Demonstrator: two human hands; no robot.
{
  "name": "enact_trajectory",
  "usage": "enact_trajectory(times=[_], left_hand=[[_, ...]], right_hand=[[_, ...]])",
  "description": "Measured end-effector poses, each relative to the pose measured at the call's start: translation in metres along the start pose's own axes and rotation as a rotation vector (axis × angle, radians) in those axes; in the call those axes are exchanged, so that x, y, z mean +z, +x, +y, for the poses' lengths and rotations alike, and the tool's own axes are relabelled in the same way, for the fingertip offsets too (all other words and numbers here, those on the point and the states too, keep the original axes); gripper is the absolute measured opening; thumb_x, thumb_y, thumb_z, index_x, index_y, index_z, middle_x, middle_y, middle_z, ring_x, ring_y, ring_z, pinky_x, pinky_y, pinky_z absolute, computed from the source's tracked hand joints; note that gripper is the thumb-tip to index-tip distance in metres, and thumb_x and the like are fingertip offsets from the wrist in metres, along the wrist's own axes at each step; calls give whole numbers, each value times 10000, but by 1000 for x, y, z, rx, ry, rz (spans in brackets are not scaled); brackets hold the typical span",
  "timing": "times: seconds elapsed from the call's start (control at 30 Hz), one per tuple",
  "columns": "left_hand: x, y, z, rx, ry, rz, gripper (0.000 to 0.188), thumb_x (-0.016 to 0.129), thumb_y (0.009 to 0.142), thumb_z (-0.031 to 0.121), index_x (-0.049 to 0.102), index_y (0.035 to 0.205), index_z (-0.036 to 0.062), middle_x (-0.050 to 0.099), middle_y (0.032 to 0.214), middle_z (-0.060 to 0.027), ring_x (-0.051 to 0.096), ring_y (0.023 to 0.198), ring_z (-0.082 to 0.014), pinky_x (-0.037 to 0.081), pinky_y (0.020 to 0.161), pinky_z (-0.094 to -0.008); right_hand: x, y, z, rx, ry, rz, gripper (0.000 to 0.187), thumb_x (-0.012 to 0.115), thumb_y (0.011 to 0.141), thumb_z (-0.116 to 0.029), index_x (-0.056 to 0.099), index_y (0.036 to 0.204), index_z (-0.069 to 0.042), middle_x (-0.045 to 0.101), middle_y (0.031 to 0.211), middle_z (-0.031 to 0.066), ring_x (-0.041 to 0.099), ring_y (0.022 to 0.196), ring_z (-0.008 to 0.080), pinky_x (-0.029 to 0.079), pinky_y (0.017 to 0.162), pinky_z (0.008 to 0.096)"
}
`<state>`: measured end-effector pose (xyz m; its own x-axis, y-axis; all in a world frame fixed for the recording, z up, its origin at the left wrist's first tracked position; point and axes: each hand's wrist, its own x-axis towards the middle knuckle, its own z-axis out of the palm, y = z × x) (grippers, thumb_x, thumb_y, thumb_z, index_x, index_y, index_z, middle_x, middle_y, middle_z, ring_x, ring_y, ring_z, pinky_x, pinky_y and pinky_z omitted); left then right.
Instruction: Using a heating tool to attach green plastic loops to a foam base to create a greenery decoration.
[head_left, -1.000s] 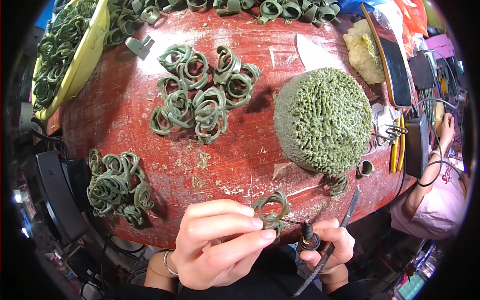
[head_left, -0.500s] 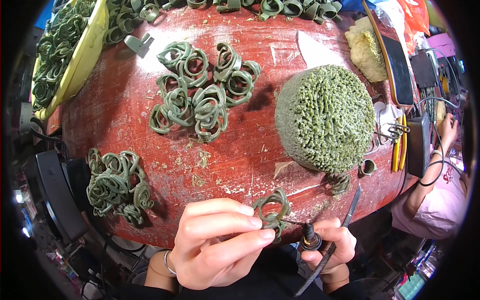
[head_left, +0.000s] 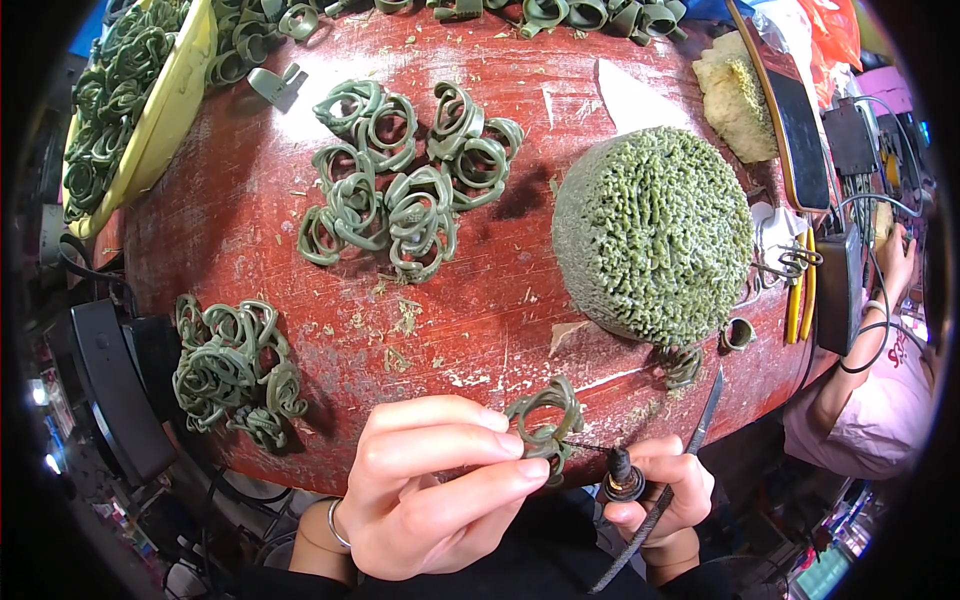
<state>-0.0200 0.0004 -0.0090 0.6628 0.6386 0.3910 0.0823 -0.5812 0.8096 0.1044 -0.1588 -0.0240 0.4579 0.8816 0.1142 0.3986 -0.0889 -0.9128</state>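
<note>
My left hand (head_left: 440, 485) pinches a dark green wax ring (head_left: 547, 415) near the table's front edge. In my right hand (head_left: 672, 490) is a wax pen (head_left: 622, 476) with a black, dirty collar. Its thin needle tip points left and meets the ring's right side. A slim metal carving blade with a dark wrapped handle (head_left: 640, 535) is also held between the right fingers, its blade angled up and away. Beyond the right hand, another ring (head_left: 736, 334) and a small green piece (head_left: 680, 366) lie on the table.
A round block with a rough green top (head_left: 665, 235) stands right of centre. Green rings lie in clusters (head_left: 420, 215) (head_left: 238, 365) and fill a yellow basket (head_left: 160, 130). Yellow-handled pliers (head_left: 800, 290), a phone (head_left: 795, 135) and cables sit right, near another person's arm (head_left: 865, 340).
</note>
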Motion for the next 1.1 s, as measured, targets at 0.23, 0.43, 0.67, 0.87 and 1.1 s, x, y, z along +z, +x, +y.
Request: enact_trajectory(times=[0.23, 0.43, 0.67, 0.87, 1.1], left_hand=[[-1, 1, -1, 12, -10, -13, 207, 665, 661, 3, 526, 793, 78, 470, 818, -70, 516, 695, -195, 436, 587, -262], [3, 1, -2, 30, -58, 97, 276, 702, 556, -69, 622, 797, 39, 537, 799, -60, 549, 684, -185, 468, 566, -229], [-2, -2, 2, 51, 109, -37, 254, 689, 625, 15, 548, 800, 132, 472, 812, -38, 505, 709, -191, 427, 584, -253], [3, -2, 2, 96, 151, 39, 261, 694, 587, 6, 566, 777, 132, 468, 803, -23, 490, 697, -184, 413, 561, -249], [3, -2, 3, 101, 170, 43, 247, 700, 587, 23, 568, 768, 128, 468, 798, -25, 488, 686, -185, 404, 549, -248]], right_hand=[[-1, -2, 0, 27, -20, -8, 425, 789, 593, -197, 519, 825, 37, 586, 668, 120, 600, 545, 186, 471, 469, 235], [-1, -3, 1, 14, 15, -6, 433, 793, 586, -179, 527, 847, 42, 588, 685, 121, 599, 555, 181, 471, 478, 232], [-1, -2, 0, 27, 25, 9, 432, 792, 587, -191, 529, 845, 34, 593, 691, 115, 597, 550, 176, 465, 470, 226], [-1, -2, 0, 25, -16, -4, 434, 791, 589, -216, 527, 833, 26, 594, 684, 105, 596, 543, 175, 460, 458, 225], [-1, 0, 1, 11, -4, -3, 420, 792, 588, -197, 525, 823, 26, 592, 678, 109, 596, 539, 177, 465, 463, 233]])
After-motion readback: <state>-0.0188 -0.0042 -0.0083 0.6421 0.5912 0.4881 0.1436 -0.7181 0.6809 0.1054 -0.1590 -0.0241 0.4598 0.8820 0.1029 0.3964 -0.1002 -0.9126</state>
